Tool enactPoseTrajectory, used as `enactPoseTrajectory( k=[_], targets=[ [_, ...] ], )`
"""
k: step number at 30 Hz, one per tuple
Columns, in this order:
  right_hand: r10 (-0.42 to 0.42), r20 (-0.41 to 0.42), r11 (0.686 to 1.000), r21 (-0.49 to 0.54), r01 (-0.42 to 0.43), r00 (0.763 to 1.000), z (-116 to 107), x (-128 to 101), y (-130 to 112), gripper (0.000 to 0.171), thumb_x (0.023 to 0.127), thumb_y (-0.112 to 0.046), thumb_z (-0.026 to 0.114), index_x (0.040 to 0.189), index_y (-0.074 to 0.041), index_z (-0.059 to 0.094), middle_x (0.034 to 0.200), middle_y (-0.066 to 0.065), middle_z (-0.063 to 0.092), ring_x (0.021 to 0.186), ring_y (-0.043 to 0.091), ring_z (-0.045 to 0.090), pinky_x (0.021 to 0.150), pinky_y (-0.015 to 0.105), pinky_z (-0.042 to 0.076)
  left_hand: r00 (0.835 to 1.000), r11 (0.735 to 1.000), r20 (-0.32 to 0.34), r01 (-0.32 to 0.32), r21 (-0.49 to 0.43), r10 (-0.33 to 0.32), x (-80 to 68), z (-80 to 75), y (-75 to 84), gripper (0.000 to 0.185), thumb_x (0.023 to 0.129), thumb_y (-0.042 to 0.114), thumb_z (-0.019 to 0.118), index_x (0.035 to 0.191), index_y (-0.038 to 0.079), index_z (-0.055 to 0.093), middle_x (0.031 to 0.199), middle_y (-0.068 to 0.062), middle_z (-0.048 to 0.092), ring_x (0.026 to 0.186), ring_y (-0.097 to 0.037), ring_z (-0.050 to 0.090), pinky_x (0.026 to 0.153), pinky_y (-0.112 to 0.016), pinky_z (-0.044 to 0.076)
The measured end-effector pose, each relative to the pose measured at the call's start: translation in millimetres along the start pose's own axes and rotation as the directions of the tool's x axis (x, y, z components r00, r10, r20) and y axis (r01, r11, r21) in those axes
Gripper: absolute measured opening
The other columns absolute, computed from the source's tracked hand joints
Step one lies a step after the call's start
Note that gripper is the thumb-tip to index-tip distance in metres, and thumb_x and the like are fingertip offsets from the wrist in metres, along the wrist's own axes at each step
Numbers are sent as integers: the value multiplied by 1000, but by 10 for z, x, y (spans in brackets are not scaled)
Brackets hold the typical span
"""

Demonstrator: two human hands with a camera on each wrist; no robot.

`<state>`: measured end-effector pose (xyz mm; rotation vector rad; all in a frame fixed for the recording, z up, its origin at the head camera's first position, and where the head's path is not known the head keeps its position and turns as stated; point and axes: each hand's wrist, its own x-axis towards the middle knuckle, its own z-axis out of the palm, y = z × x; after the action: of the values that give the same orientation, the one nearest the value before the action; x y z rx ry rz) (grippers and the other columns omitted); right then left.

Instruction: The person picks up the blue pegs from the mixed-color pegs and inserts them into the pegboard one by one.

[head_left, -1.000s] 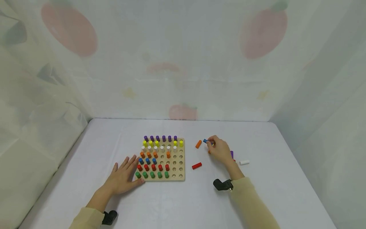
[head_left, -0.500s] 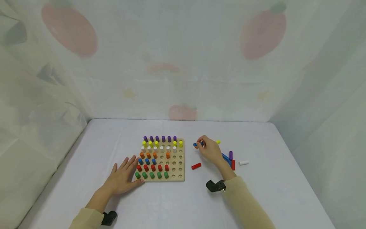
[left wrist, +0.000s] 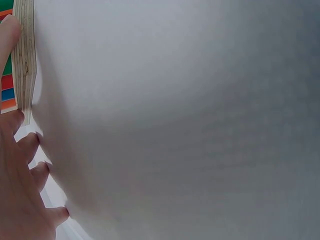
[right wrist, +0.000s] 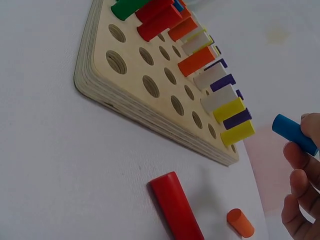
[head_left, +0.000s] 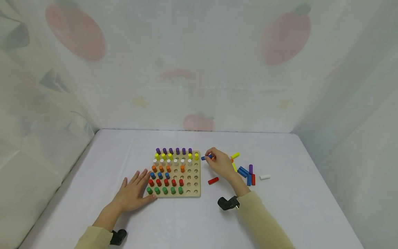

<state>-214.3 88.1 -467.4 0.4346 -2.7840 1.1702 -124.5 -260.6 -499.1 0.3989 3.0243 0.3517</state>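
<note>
A blue peg (right wrist: 291,132) is pinched between the thumb and fingers of my right hand (head_left: 220,163), just off the right edge of the wooden pegboard (head_left: 192,194). In the right wrist view the peg is held above the table, partly covered by the fingertips. Coloured pegs stand upright in rows on the board, from purple at the back to green (head_left: 165,190) at the front, with several bare holes toward the right. My left hand (head_left: 132,193) lies with fingers spread along the board's left side, its thumb at the front left corner.
Right of the board lies a red peg (head_left: 213,181), with an orange peg (right wrist: 240,223) partly under the right hand in the head view. Farther right are loose yellow (head_left: 235,155), blue (head_left: 243,172), purple (head_left: 250,168) and red pegs, plus a white peg (head_left: 265,177).
My right hand has carried the blue peg leftward from the loose pegs to beside the board, uncovering yellow, blue, purple and red pegs behind it. The left hand has stayed in place.
</note>
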Motion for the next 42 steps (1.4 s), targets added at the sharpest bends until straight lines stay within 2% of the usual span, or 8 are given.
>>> enactPoseTrajectory(
  k=[6,12,20,33,38,42],
  targets=[
    [-50,46,999,-3,50,998,62,9,-149,16,88,-23,63,103,-17,59,83,-3,59,63,12,45,52,19,36,1000,1000,5,4,-5,-4,0,11,-7,96,74,74,50,146,14,27,151,-10,25,137,-39,20,102,-69,11],
    [-103,112,994,47,99,988,157,22,-250,19,88,-18,62,106,-14,59,89,-3,60,64,10,46,52,18,39,1000,1000,6,4,-10,-4,6,17,-9,96,74,74,50,147,16,26,151,-10,25,137,-39,20,103,-69,10],
    [-164,169,986,43,159,972,260,39,-336,18,88,-14,61,106,-13,60,89,-4,61,63,9,46,51,17,40,1000,1000,10,6,-2,-6,11,19,-14,96,74,74,50,147,16,25,152,-10,24,137,-39,19,103,-69,10],
    [-172,215,985,33,169,961,376,44,-497,20,90,-15,58,110,-18,60,83,-8,60,61,7,44,50,17,38,1000,1000,15,3,4,-3,1,1,-4,96,75,74,50,147,16,25,152,-10,25,138,-39,20,102,-70,11],
    [-159,241,987,33,156,957,419,37,-547,17,91,-18,57,107,-18,62,86,-9,58,61,7,44,51,17,38,1000,1000,11,-3,7,3,-2,1,-10,95,75,73,50,147,17,25,151,-10,25,137,-39,20,101,-70,12],
    [-154,261,988,22,154,953,444,34,-576,18,91,-19,56,107,-18,64,96,-7,59,63,6,45,53,17,39,1000,1000,11,-2,4,1,-1,4,-11,95,75,73,51,147,17,25,151,-10,25,137,-39,20,101,-70,12]
  ],
)
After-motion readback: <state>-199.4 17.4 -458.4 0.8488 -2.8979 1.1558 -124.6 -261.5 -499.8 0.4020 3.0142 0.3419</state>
